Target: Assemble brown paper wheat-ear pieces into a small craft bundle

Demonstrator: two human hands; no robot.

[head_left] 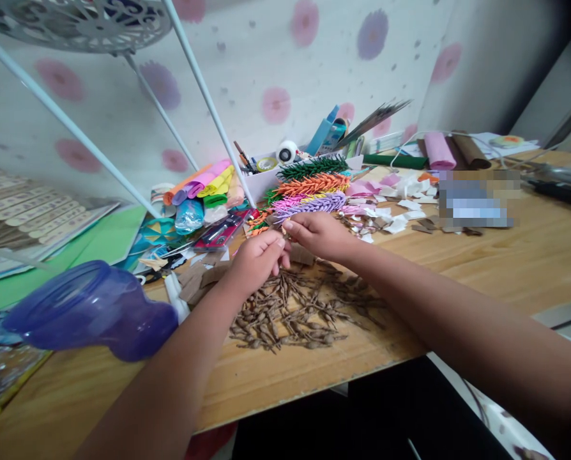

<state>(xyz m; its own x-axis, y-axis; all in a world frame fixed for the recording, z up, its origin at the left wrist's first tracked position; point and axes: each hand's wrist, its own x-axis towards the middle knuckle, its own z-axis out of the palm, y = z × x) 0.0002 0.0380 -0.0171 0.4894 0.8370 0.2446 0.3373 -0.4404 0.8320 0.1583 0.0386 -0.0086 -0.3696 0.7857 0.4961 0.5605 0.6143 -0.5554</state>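
My left hand (pixel 259 259) and my right hand (pixel 317 233) meet above the middle of the table, fingertips pinched together. Something small and pale may be between them, but the fingers hide most of it. Under and in front of the hands lies a loose pile of small brown twisted paper pieces (pixel 285 313), each with a thicker middle and thin ends. Flat brown paper strips (pixel 199 281) rest left of my left hand. Just beyond the fingers are bundled braided paper spikes, including purple (pixel 321 204), orange (pixel 312 184) and green (pixel 314 167) ones.
A purple translucent plastic container (pixel 94 306) stands at the left, near rolled coloured crepe paper (pixel 209 182) and a white-legged rack (pixel 199 83). White and pink paper scraps (pixel 405 207) lie right of the spikes. Farther back are a pink roll (pixel 439 151) and a brown roll (pixel 472 152).
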